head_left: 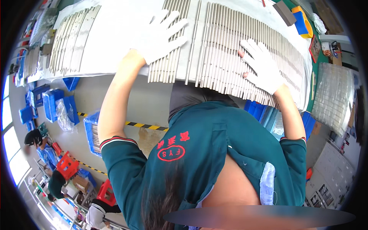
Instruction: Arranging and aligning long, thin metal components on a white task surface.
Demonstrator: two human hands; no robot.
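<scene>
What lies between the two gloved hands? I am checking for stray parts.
In the head view, a single metal rod lies alone on the white sheet between the left hand and right hand.

A: Floor? Light?
B: Grey floor [145, 103] is showing a yellow-black striped tape line [143, 125]; daylight is coming through windows [9, 145] at left edge.
A: Furniture?
B: Blue bins [51, 103] and red stools [68, 165] are sitting lower left.
</scene>
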